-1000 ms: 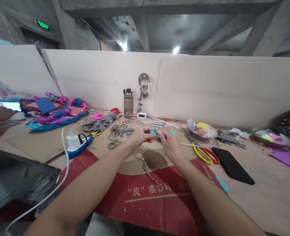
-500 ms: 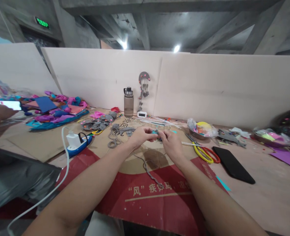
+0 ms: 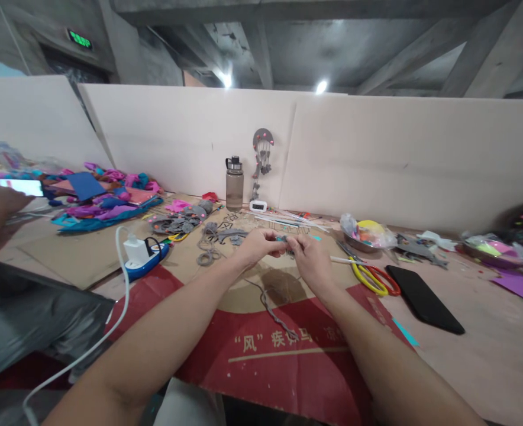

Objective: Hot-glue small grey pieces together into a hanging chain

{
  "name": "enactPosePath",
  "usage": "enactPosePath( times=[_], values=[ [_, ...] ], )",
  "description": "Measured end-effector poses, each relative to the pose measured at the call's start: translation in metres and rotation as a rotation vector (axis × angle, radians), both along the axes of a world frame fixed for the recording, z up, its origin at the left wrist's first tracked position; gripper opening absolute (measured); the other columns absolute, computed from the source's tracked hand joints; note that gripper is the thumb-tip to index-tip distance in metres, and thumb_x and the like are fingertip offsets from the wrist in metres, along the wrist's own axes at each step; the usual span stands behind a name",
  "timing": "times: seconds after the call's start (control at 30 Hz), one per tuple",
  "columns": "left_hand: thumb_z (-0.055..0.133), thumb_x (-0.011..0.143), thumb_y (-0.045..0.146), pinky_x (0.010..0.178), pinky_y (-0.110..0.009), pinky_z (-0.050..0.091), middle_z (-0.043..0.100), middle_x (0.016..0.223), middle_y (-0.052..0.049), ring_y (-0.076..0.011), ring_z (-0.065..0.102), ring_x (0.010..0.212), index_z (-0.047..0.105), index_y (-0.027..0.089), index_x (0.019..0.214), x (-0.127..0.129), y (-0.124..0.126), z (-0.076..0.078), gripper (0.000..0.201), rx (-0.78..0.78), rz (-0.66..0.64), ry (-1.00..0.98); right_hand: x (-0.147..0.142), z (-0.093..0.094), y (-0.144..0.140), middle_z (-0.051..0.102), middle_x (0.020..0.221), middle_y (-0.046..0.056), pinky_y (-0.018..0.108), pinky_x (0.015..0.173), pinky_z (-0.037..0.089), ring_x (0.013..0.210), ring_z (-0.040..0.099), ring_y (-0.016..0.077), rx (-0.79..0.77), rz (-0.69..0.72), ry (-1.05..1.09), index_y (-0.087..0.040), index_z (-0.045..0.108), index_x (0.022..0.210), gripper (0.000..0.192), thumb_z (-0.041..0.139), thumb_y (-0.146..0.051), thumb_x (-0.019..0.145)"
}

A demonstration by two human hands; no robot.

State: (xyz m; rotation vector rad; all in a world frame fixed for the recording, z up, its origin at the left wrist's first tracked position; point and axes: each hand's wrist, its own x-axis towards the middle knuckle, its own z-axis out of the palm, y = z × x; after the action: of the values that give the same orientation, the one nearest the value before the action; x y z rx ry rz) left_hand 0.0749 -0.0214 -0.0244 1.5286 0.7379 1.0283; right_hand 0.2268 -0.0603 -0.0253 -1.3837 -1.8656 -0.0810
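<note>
- Teal scrap (image 3: pixel 281 239), small and partly hidden, sits pinched between both hands above the middle of the desk (image 3: pixel 474 343), over the red-and-tan cardboard sheet (image 3: pixel 261 349).
- Left hand (image 3: pixel 258 245) has its fingers closed on the scrap's left side; right hand (image 3: pixel 311 258) has its fingers closed on the right side, fingertips of both hands touching or nearly so.
- A grey twisted cord (image 3: pixel 274 310) trails from under the hands down across the cardboard toward the person.
- The step in hand looks like fine fitting or knotting of the small piece to the cord; just what the fingertips do is too small to tell.
- Any next move would call for a steady two-handed pinch, since the piece is tiny and light.
- Yellow and red scissors (image 3: pixel 370 278) lie just right of the right hand, a black phone (image 3: pixel 423 299) beyond them.
- Grey felt cut-outs (image 3: pixel 212 242) and a water bottle (image 3: pixel 235 184) lie behind.
</note>
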Motion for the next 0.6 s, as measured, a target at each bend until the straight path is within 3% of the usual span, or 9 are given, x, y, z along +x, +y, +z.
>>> enactPosePath(
  times=[0.3,0.6],
  values=[
    [0.064,0.066,0.026,0.053,-0.021,0.043,0.056,0.062,0.0,-0.0078,0.051,0.056,0.06,0.012,0.069,0.0017,0.0034,-0.0038,0.015,0.006,0.062,-0.004,-0.0016,-0.0001,0.0016,0.063,0.077,0.004,0.027,0.067,0.036,0.072,0.053,0.0163,-0.012,0.152,0.101,-0.019,0.06,0.077,0.033,0.035,-0.034,0.092],
    [0.061,0.066,0.024,0.044,-0.019,0.034,0.053,0.055,0.003,-0.0056,0.045,0.047,0.056,0.013,0.065,0.0009,0.0035,-0.0025,0.011,-0.011,0.068,-0.002,-0.0054,0.0018,-0.0006,0.053,0.066,-0.001,0.025,0.056,0.034,0.059,0.045,0.0131,-0.135,0.163,0.378,-0.018,0.056,0.087,0.018,0.049,-0.035,0.082]
  ],
)
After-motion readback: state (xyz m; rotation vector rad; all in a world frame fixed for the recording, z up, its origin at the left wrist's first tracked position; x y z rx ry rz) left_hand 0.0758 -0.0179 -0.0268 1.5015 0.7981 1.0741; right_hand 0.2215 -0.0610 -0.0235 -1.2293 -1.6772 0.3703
